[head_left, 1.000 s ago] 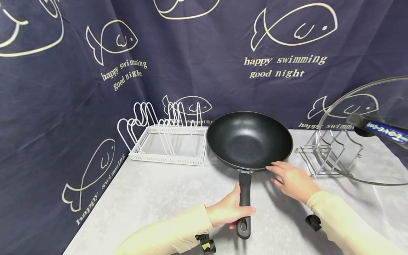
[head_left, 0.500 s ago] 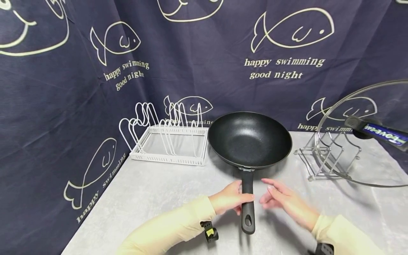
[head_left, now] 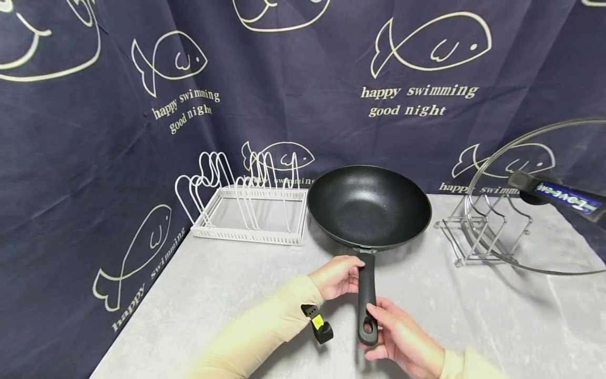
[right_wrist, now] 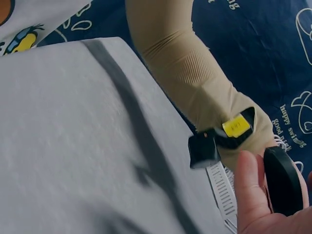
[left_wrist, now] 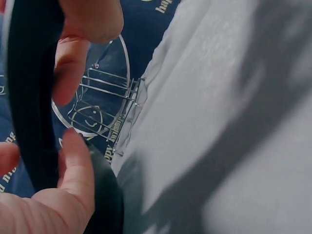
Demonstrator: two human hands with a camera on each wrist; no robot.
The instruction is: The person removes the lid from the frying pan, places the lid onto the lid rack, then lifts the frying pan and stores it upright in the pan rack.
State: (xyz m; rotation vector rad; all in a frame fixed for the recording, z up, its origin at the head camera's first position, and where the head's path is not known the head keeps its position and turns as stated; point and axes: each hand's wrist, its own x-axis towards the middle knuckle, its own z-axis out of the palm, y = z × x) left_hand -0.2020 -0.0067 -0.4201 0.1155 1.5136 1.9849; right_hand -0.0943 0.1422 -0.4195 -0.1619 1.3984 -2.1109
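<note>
A black frying pan (head_left: 369,210) with deep sides is in the middle of the head view, its long handle (head_left: 366,284) pointing toward me. My left hand (head_left: 337,276) grips the handle close to the bowl, thumb on its upper side. Nearer the handle's end, my right hand (head_left: 402,337) holds it with the thumb along the side and fingers beneath. The left wrist view has the dark handle (left_wrist: 31,92) between both hands. In the right wrist view, the handle's end (right_wrist: 283,183) shows beside the right thumb. Whether the pan's base touches the table cannot be told.
To the left of the pan stands a white wire rack (head_left: 248,237) with upright loops. On the right, a chrome wire rack (head_left: 492,231) holds a glass lid (head_left: 558,247) on edge, its black handle (head_left: 563,195) sticking out. A dark blue fish-print cloth (head_left: 331,79) hangs behind the grey table (head_left: 473,305).
My right hand has left the pan's rim and come down to the handle's end, which it now holds. My left hand has slid up the handle toward the bowl.
</note>
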